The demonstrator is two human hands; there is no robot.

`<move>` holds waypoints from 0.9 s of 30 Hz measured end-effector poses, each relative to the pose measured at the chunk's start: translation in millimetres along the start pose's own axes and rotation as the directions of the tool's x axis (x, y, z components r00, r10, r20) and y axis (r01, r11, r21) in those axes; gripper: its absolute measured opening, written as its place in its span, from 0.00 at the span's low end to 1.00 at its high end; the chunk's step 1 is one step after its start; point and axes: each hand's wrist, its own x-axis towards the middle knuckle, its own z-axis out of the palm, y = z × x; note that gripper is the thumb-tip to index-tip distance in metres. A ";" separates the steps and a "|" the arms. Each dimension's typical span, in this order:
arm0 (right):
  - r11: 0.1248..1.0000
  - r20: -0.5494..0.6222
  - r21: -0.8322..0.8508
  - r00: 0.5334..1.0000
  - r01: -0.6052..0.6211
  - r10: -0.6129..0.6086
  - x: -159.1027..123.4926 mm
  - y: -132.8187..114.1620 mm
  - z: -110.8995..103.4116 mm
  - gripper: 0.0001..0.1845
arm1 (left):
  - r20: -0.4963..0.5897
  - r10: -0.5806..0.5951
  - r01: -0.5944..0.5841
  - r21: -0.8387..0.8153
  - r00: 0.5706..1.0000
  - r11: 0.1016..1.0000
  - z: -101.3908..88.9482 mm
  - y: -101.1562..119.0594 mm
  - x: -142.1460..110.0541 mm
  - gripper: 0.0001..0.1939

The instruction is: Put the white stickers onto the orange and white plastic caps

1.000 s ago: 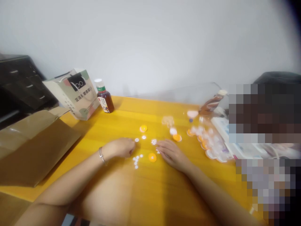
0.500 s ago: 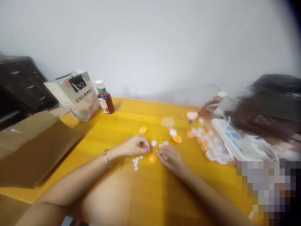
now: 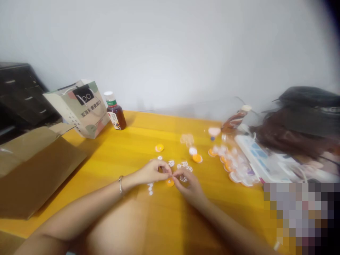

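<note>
My left hand [image 3: 158,170], with a bracelet on its wrist, pinches thumb and forefinger together over the middle of the table. Against its fingertips meet those of my right hand [image 3: 188,182], also in a pinch. Whatever lies between them is too small to make out. Just below the fingertips an orange disc [image 3: 170,182] with a pale centre is partly covered. Small white openwork pieces [image 3: 185,165] lie beyond and beside my right hand. Small white dots [image 3: 151,193] lie below my left hand, some hidden by it.
Further back are two orange discs [image 3: 159,148] [image 3: 197,158] and clear round pieces [image 3: 187,139]. A dark bottle [image 3: 116,112], paper bag [image 3: 86,109] and cardboard box [image 3: 45,170] stand left. At right are clustered clear-and-orange pieces [image 3: 230,164], a white-blue case [image 3: 259,154] and a brown bottle [image 3: 235,119].
My hands have come together, fingertips now touching above the orange disc; before, they were apart. My right hand has closed into a pinch. The view has shifted slightly.
</note>
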 end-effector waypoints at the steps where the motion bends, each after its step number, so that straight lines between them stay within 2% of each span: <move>1: 1.000 0.004 0.001 1.000 -0.007 0.007 0.1 0.0 0.1 0.02 | -0.005 0.002 -0.002 0.010 1.000 1.000 0.8 -0.2 0.1 0.05; 6: 0.999 -0.004 -0.011 0.999 -0.042 0.042 0.3 1.1 1.4 0.03 | -0.029 0.033 -0.031 0.064 0.999 0.997 4.5 0.1 1.1 0.05; 9: 0.997 -0.015 0.015 0.997 -0.072 0.073 0.4 3.4 1.8 0.03 | -0.056 0.140 -0.128 0.179 0.989 0.976 4.3 4.4 -0.2 0.06; 13: 0.994 -0.011 0.057 0.996 -0.088 0.089 0.4 5.3 1.4 0.04 | -0.043 0.331 -0.276 0.458 0.943 0.845 3.8 10.9 -4.3 0.08; 17: 0.994 0.000 0.069 0.996 -0.085 0.085 0.3 5.5 0.7 0.05 | 0.003 0.424 -0.328 0.640 0.906 0.695 5.4 10.4 -7.7 0.09; 23: 0.991 0.017 0.060 0.993 -0.117 0.116 0.8 3.3 -0.6 0.05 | 0.061 0.484 -0.360 0.751 0.873 0.554 5.3 5.4 -9.3 0.09; 27: 0.991 0.025 0.057 0.992 -0.121 0.120 1.4 1.8 -0.5 0.05 | 0.049 0.501 -0.367 0.742 0.864 0.561 5.1 4.7 -8.1 0.08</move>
